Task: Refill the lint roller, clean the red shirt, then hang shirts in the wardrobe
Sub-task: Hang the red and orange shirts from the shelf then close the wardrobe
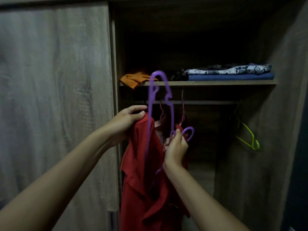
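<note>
A red shirt (141, 177) hangs down in front of the open wardrobe. My left hand (128, 120) grips it at its top edge. A purple plastic hanger (154, 90) stands on end against the shirt, one shoulder pointing up past the shelf. My right hand (175, 147) pinches the hanger near its hook (189, 133). Behind them the hanging rail (208, 102) runs across the wardrobe, with a dark red garment on pinkish hangers (162, 114) partly hidden by the shirt.
The shelf (216, 83) above the rail holds an orange cloth (135, 79) and folded patterned and blue fabrics (231, 74). A green hanger (249, 139) hangs on the rail at the right. A wood-grain sliding door (55, 97) covers the left half.
</note>
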Motion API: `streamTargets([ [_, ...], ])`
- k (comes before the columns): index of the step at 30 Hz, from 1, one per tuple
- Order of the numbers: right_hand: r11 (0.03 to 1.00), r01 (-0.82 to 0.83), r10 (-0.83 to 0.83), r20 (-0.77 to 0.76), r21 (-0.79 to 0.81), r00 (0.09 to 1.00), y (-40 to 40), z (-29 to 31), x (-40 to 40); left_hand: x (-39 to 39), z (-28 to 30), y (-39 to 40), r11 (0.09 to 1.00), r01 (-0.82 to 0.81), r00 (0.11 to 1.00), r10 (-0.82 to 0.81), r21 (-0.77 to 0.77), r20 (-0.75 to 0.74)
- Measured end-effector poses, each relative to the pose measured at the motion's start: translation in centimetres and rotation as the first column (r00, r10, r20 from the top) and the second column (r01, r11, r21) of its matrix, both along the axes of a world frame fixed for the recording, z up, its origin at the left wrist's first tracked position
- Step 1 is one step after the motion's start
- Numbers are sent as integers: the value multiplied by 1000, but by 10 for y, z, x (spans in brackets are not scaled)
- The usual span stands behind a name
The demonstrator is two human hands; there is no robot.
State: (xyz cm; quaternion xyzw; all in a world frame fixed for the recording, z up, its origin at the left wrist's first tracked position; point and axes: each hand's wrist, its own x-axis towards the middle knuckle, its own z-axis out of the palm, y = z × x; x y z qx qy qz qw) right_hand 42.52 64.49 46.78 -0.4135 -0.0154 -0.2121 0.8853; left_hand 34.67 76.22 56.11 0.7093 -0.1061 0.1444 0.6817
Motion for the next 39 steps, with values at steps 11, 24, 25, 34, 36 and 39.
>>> streamTargets([
  [11, 621, 466, -334, 325, -631, 885, -54, -19, 20, -12, -11, 49, 978, -201, 975, 194, 51, 110],
  [24, -79, 503, 139, 490, -860, 860, -76, -29, 5, 5, -26, 25, 956, -204, 974, 177, 209, 141],
  [25, -111, 480, 196, 454, -870, 869, -73, -23, 3, 8, -27, 21, 955, -188, 978, 159, 231, 138],
  [34, -12, 337, 280, 320, -941, 905, -82, 16, -3, 28, -50, 6, 588, -278, 959, 125, 760, 254],
  [36, 87, 305, 172, 316, -948, 933, -95, 22, 5, 26, -54, 8, 282, -392, 910, 260, 875, 324],
  [39, 149, 270, 75, 283, -951, 956, -113, 24, 12, 18, -58, 10, 291, -385, 922, 157, 876, 353],
])
